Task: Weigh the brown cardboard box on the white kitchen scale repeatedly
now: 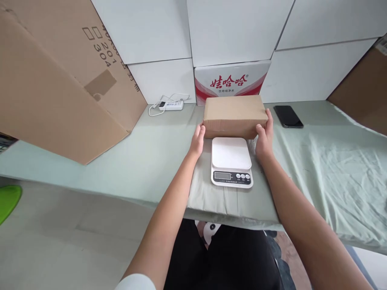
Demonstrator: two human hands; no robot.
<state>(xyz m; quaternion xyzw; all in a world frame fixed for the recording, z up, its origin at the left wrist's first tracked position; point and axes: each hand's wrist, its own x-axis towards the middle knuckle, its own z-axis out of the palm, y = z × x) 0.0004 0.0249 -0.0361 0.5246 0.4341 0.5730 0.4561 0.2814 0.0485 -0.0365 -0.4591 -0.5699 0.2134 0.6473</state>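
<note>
A closed brown cardboard box is between my two hands, just behind a white digital kitchen scale. My left hand presses its left end, thumb near the front corner. On the opposite end, my right hand grips the box with the thumb on the front face and the fingers around the side. The scale's plate carries nothing, and its display looks blank. Whether the box rests on the table or is slightly raised, I cannot tell.
Behind the box stands a white and red printed carton against the white panels. A black phone lies to the right. A white power strip with a cable lies at the back left. Large cardboard sheets lean on the left.
</note>
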